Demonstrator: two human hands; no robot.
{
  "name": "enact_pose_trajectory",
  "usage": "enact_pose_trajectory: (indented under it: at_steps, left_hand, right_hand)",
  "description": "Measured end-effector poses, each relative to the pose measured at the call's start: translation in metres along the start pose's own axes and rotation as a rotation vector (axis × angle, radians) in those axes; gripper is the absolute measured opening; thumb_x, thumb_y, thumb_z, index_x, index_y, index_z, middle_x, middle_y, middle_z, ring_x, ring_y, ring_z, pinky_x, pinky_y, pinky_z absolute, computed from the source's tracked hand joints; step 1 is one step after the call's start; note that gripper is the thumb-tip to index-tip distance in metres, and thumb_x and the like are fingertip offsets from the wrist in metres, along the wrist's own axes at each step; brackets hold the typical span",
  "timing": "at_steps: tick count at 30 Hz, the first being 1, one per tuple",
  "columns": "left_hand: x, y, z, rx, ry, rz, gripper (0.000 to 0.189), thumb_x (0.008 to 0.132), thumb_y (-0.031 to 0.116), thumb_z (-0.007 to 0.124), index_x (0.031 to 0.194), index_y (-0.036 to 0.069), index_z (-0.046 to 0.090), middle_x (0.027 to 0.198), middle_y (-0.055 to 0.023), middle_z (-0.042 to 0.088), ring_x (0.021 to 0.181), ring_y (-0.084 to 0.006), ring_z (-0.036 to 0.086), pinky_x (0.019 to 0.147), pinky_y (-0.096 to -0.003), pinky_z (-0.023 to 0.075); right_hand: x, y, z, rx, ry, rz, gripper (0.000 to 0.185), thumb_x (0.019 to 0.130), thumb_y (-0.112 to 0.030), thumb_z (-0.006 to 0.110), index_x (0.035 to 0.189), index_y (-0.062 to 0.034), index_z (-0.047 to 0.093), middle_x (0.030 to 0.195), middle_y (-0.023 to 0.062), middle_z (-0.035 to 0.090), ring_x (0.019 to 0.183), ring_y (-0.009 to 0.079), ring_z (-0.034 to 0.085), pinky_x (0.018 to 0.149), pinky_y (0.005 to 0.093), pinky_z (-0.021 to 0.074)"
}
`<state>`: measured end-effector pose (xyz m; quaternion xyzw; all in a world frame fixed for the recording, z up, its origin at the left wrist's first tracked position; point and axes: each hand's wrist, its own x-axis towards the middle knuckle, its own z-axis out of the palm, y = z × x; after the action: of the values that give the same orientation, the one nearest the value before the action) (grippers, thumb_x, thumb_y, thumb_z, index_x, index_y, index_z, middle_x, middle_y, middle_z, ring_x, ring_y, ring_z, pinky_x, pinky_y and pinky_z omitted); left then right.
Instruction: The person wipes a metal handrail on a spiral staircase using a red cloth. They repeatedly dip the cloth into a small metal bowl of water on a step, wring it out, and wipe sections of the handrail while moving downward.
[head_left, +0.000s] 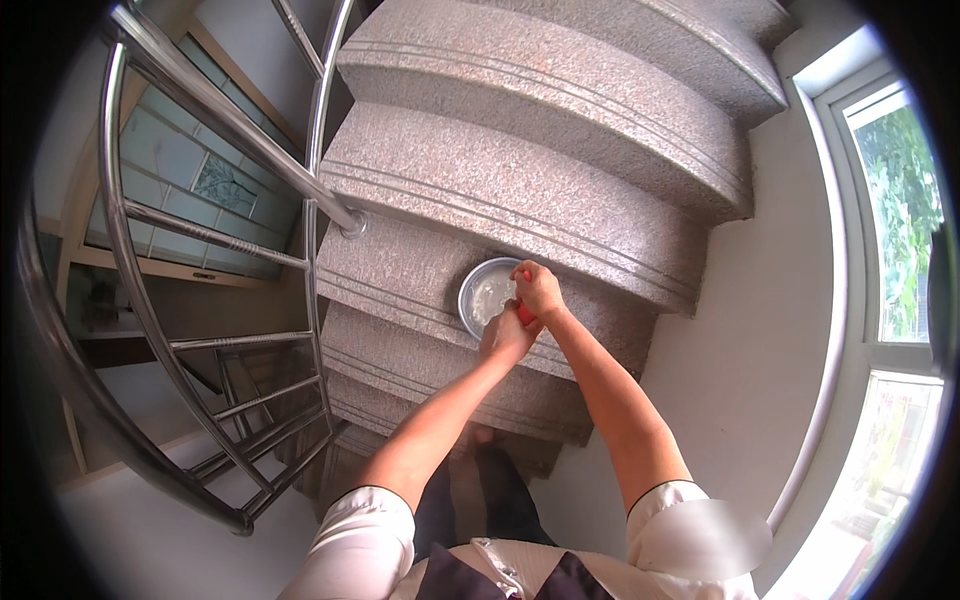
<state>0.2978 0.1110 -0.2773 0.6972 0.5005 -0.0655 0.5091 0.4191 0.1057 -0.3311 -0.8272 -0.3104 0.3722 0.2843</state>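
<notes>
A round metal basin (463, 301) stands on a granite stair tread (397, 259) in front of me. Cloudy, whitish water (490, 295) with some foam lies in it. Over the basin's right side, both hands grip a bunched red cloth (526, 313). My left hand (508, 335) has the lower part, close to the near rim. My right hand (541, 290) is closed around the upper part, with a bit of red showing between its fingers. Most of the cloth is hidden inside the hands.
More granite steps (517, 150) rise ahead, and lower ones drop toward my legs. A stainless steel railing (247, 139) runs along the left, with a glazed door (202, 172) beyond it. On the right are a white wall (720, 375) and a bright window (896, 225).
</notes>
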Motion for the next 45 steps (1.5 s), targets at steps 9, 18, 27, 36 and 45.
enact_pose_trajectory:
  at_steps: [9, 18, 27, 36, 45]
  left_hand:
    - [-0.060, 0.036, -0.059, -1.193, -0.630, 0.040, 0.038, 0.089, 0.045, 0.062, 0.099, 0.008, 0.057, 0.061, -0.0009, 0.051, 0.046, -0.0087, 0.049, 0.034, -0.0208, 0.0286]
    - [-0.189, 0.125, -0.060, -1.923, -1.204, 0.226, 0.052, 0.084, 0.053, 0.052, 0.116, 0.012, 0.050, 0.079, -0.0035, 0.053, 0.063, -0.0149, 0.052, 0.061, -0.0305, 0.0453]
    - [-0.149, 0.075, -0.066, -1.881, -1.504, 0.177, 0.049, 0.086, 0.036, 0.067, 0.119, 0.007, 0.046, 0.078, -0.0043, 0.052, 0.058, -0.0098, 0.048, 0.049, -0.0198, 0.0358]
    - [-0.029, 0.003, -0.034, -1.197, -0.710, -0.063, 0.024, 0.086, 0.028, 0.064, 0.082, 0.008, 0.052, 0.064, -0.0001, 0.046, 0.052, -0.0087, 0.045, 0.039, -0.0200, 0.0322]
    - [0.023, -0.034, -0.004, -0.774, -0.296, -0.163, 0.023, 0.084, 0.029, 0.059, 0.082, 0.007, 0.056, 0.060, -0.0009, 0.052, 0.043, -0.0089, 0.045, 0.037, -0.0245, 0.0308]
  right_hand:
    - [-0.078, -0.073, -0.121, 1.210, -0.679, -0.310, 0.100, 0.074, -0.060, 0.071, 0.150, -0.0175, 0.021, 0.149, 0.0180, 0.030, 0.128, 0.0303, 0.042, 0.102, 0.0449, 0.0414]
    - [-0.150, -0.179, -0.127, 1.843, -0.923, -1.064, 0.071, 0.072, -0.053, 0.075, 0.124, -0.0141, 0.046, 0.142, 0.0285, 0.029, 0.125, 0.0479, 0.039, 0.091, 0.0673, 0.0432]
    - [-0.140, -0.151, -0.127, 1.467, -0.855, -0.765, 0.028, 0.085, -0.015, 0.070, 0.068, -0.0055, 0.049, 0.066, 0.0067, 0.050, 0.059, 0.0204, 0.054, 0.067, 0.0461, 0.0562]
    - [-0.064, -0.080, -0.060, 0.793, -0.318, -0.188, 0.041, 0.093, -0.014, 0.063, 0.059, -0.0124, 0.041, 0.048, -0.0049, 0.046, 0.044, 0.0014, 0.042, 0.040, 0.0196, 0.0335]
    - [-0.005, -0.020, 0.015, 0.608, -0.108, 0.051, 0.041, 0.091, -0.021, 0.066, 0.058, -0.0121, 0.043, 0.050, -0.0016, 0.046, 0.041, 0.0067, 0.040, 0.037, 0.0247, 0.0328]
